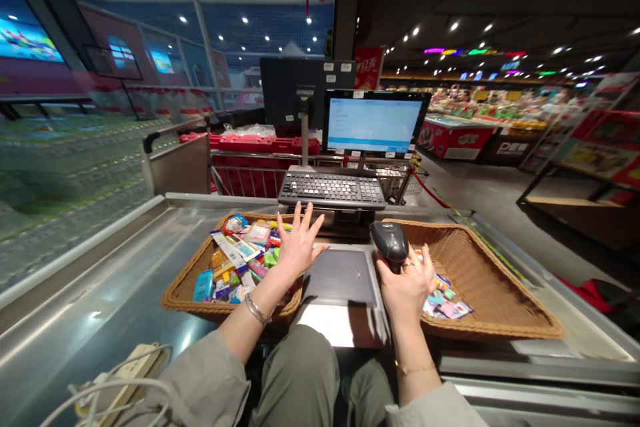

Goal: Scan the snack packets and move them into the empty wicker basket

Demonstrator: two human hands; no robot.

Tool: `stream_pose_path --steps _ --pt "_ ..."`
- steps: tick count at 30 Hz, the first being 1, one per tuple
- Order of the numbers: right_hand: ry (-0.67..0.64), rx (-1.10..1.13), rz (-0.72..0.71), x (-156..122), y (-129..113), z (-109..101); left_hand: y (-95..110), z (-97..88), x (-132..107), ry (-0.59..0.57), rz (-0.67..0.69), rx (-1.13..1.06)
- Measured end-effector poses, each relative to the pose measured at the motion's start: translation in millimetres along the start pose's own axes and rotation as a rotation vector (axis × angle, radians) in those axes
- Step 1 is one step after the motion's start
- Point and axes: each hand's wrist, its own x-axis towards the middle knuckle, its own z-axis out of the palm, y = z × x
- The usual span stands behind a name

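My left hand [299, 241] is stretched out with fingers spread, just in front of the keyboard [333, 189]; whether it touches the keys I cannot tell. Its forearm crosses the right side of a wicker basket [175, 290] heaped with small colourful packets [240, 250]. In my right hand [407, 280] is a black barcode scanner [391, 240], its head raised and its handle wrapped by my fingers. Beside that hand stands a second wicker basket [500, 273], with a few small packets [445, 303] at its left end. A grey flat panel [343, 277] lies between the baskets.
Behind the keyboard stands a lit monitor [373, 123], with a dark screen back [287, 90] to its left. The metal counter [120, 260] has raised edges. A power strip [130, 373] with white cables sits at lower left. Shopping carts [250, 177] stand beyond the counter.
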Motion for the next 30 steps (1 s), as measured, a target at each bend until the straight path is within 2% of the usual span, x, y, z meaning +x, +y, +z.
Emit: stream_pose_path --steps 5,11,20,30 --pt "-0.059 0.025 -0.037 -8.2 -11.1 15.2 -35.0 -0.3 -18.2 0.002 -0.041 0.030" --pt "-0.085 0.045 -0.044 -15.8 -17.3 30.4 -70.0 -5.3 -38.0 -0.059 -0.118 0.070" --pt "-0.138 0.025 -0.068 -25.7 -21.0 43.1 -122.1 -8.8 -63.1 -0.082 -0.140 0.161" --pt "-0.150 0.016 -0.052 -29.3 -27.5 50.4 -183.5 -19.9 -80.3 -0.164 -0.163 0.251"
